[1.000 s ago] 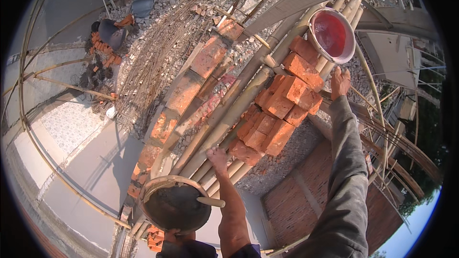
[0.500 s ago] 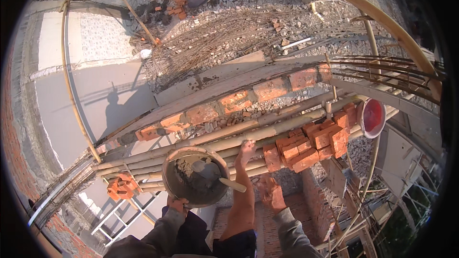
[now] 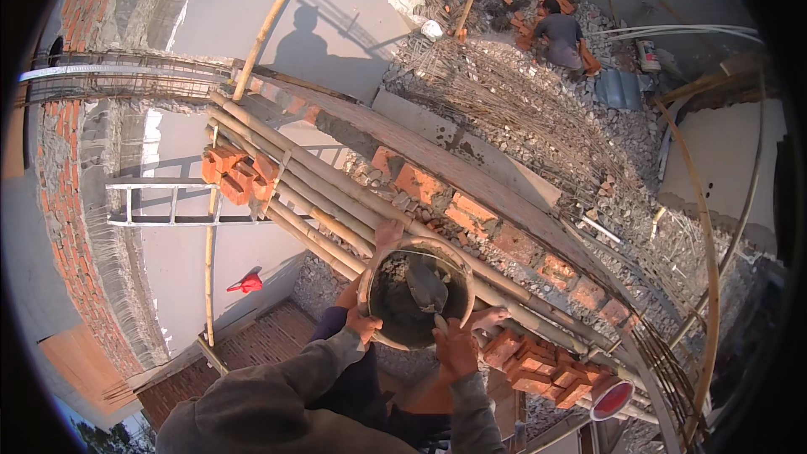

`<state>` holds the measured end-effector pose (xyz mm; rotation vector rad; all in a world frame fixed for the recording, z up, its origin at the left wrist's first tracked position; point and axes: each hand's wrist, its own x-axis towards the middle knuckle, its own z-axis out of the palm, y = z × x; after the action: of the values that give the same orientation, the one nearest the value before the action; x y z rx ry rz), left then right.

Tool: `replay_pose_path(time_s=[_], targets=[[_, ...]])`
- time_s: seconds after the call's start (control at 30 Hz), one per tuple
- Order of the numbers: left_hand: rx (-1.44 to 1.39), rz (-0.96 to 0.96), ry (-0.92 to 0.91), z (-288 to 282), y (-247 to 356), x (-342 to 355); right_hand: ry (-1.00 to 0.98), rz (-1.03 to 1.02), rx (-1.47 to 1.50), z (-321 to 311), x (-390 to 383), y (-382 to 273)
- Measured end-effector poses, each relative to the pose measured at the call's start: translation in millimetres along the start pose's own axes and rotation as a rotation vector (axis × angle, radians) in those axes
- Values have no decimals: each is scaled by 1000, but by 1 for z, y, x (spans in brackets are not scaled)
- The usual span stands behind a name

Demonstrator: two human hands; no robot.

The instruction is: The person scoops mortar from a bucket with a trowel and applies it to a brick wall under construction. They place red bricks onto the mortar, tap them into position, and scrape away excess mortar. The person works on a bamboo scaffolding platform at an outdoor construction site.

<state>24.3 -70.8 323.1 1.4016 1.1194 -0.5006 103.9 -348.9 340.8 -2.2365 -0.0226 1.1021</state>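
A round bucket (image 3: 461,262) of wet grey mortar (image 3: 395,307) stands on the bamboo poles in front of me. My left hand (image 3: 364,324) is closed on its near left rim. The blade of a trowel (image 3: 427,287) rests in the mortar, smeared grey. My right hand (image 3: 457,350) is wrapped round the trowel's handle at the near right rim, hiding most of it. My bare feet are on the poles, one on each side of the bucket.
Bamboo poles (image 3: 328,189) form the platform along a low brick wall (image 3: 420,183). Bricks are stacked at its left (image 3: 239,172) and right (image 3: 538,367), with a red-lined bucket (image 3: 612,401) beyond. A ladder (image 3: 172,203) lies lower down. Another person (image 3: 561,38) crouches by far rubble.
My view has turned, swinging the platform diagonally. My right hand, earlier apart from the bucket, now grips the trowel handle. My left hand stays on the bucket rim.
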Motion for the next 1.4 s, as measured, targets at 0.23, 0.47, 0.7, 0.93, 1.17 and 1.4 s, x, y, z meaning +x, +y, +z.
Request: replay_pose_path(time_s=[0.23,0.47,0.7,0.93,1.17,1.4], targets=[[-411,-206,256,-47,41,17,32,-203,-288,-23,28,-136],[-616,-329,417,-106,95,31,38,-190,82,-12,38,-194],[-654,-443,337,-185,58,110,31,202,123,7,78,-156],[-443,-478,297,-259,3,184,292,112,35,24,92,-102],[-403,-441,492,-289,8,242,316,114,0,-29,130,-69],[67,-321,371,-312,-6,269,91,150,-435,-113,314,-33]])
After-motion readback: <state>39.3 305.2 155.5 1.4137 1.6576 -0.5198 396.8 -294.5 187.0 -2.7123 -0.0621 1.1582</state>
